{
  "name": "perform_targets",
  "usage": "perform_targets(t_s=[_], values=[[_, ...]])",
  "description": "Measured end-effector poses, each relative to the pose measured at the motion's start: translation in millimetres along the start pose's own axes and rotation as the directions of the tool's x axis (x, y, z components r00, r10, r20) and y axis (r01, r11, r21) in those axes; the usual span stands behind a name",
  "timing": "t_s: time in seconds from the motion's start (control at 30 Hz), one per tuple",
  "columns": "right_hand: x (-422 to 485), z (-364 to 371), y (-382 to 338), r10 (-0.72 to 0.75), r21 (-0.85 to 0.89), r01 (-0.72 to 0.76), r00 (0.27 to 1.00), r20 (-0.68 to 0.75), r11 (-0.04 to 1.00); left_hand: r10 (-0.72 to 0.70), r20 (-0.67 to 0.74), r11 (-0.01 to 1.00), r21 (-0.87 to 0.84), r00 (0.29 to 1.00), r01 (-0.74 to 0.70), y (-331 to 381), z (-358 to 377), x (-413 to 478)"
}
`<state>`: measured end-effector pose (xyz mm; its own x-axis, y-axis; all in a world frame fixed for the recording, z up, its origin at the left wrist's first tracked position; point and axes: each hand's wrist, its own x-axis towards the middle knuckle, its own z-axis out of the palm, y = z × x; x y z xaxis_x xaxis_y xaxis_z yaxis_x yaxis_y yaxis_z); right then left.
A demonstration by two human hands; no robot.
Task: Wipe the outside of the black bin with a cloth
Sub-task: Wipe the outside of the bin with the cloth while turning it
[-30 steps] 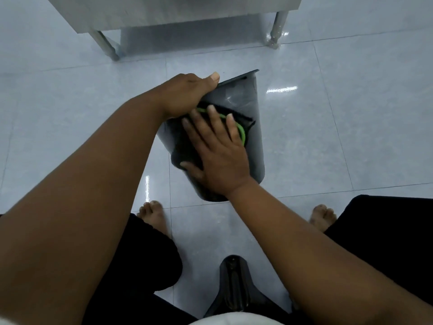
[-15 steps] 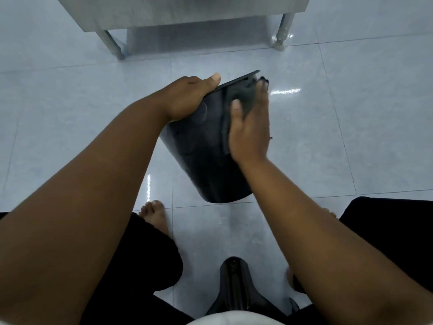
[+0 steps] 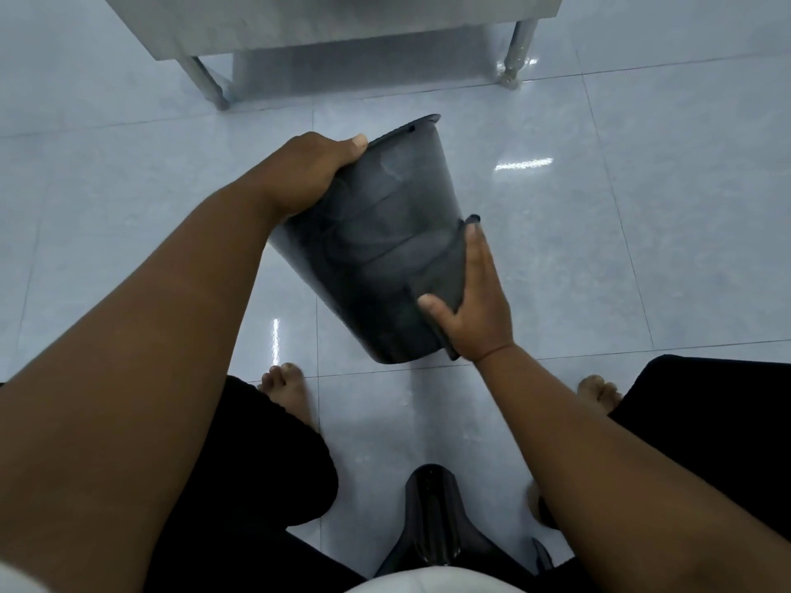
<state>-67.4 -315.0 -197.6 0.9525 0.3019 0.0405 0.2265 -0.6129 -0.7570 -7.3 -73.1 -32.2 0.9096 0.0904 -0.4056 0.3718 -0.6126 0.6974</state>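
The black bin [image 3: 376,233] is tilted above the floor, its open rim facing away and its base nearest me. My left hand [image 3: 308,173] grips the rim at the upper left, thumb on the outer wall. My right hand [image 3: 475,301] lies flat along the bin's lower right side, fingers straight, and presses a dark cloth [image 3: 445,267] against the wall. The thumb rests across the cloth's lower edge. Part of the cloth is hidden under the palm.
A steel table stands ahead, with one leg [image 3: 209,87] at the left and another leg [image 3: 513,57] at the right. My bare feet [image 3: 286,391] [image 3: 599,391] rest on the glossy tiled floor below the bin. A black seat part [image 3: 432,528] sits between my knees.
My right hand slid the cloth from the bin's front face up to the rim, then down the right side towards the base. The left hand kept its grip on the rim.
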Motion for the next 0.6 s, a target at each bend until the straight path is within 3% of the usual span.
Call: perform_targets(t_s=[0.03, 0.1, 0.13, 0.17, 0.23, 0.3, 0.33, 0.43, 0.5, 0.53, 0.6], values=[[4.2, -4.9, 1.5, 0.185, 0.180, -0.189, 0.982, 0.041, 0.965, 0.012, 0.013, 1.000, -0.010, 1.000, -0.012, -0.8, -0.4, -0.9], [17.8, -10.8, -4.2, 0.477, 0.374, -0.494, 0.867, 0.145, 0.785, 0.029, 0.031, 1.000, -0.009, 0.999, -0.028, -1.1, -0.3, -1.9], [27.6, -12.5, -12.1, 0.564, 0.423, -0.576, 0.809, 0.169, 0.699, 0.034, 0.038, 0.999, 0.002, 0.999, -0.035, -0.3, 0.5, -1.8], [37.2, -13.6, -22.4, 0.590, 0.442, -0.587, 0.793, 0.148, 0.678, 0.040, 0.043, 0.999, 0.009, 0.998, -0.040, 0.9, 1.7, -1.1], [49.3, -14.0, -48.6, 0.459, 0.391, -0.406, 0.887, -0.046, 0.826, 0.058, 0.046, 0.998, 0.021, 0.997, -0.059, 3.0, 4.3, 0.7], [52.3, -7.1, -69.8, 0.147, 0.138, -0.120, 0.966, -0.212, 0.983, 0.088, 0.042, 0.995, 0.044, 0.995, -0.090, 3.7, 5.7, 1.9], [49.0, -0.2, -76.2, -0.010, -0.049, -0.001, 0.971, -0.238, 0.999, 0.101, 0.035, 0.993, 0.053, 0.994, -0.102, 2.6, 5.4, 2.6], [22.3, 22.9, -83.0, -0.379, -0.463, 0.301, 0.921, -0.085, 0.834, 0.104, 0.011, 0.994, 0.044, 0.995, -0.104, -1.7, 2.3, 3.8], [9.0, 28.4, -70.7, -0.533, -0.518, 0.470, 0.845, 0.032, 0.715, 0.082, 0.011, 0.996, 0.022, 0.997, -0.082, -3.3, 0.5, 3.4], [7.3, 27.2, -61.2, -0.556, -0.503, 0.492, 0.831, 0.029, 0.710, 0.073, 0.009, 0.997, 0.013, 0.997, -0.073, -4.7, -0.1, 3.2], [10.9, 20.0, -43.5, -0.443, -0.384, 0.386, 0.894, -0.070, 0.839, 0.046, 0.003, 0.999, 0.002, 0.999, -0.046, -7.4, -1.8, 1.6]])
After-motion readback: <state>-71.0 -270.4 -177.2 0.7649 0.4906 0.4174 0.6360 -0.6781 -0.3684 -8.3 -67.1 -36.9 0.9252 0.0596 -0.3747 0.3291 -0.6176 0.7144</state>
